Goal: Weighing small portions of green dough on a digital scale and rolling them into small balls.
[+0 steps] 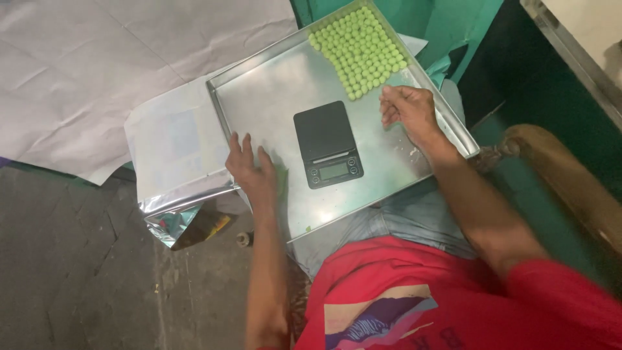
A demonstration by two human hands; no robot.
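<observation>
Lying just beyond the right hand's (407, 110) loosely curled, empty grip: green balls (358, 48).

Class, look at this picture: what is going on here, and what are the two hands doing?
A person sits with a metal tray across the lap. Small green balls lie packed in rows at its far corner, and a black kitchen scale sits in the middle. The right hand, fingers curled, is next to the balls. The left hand rests flat on the tray's near edge. A silver foil bag lies beside the tray.
</observation>
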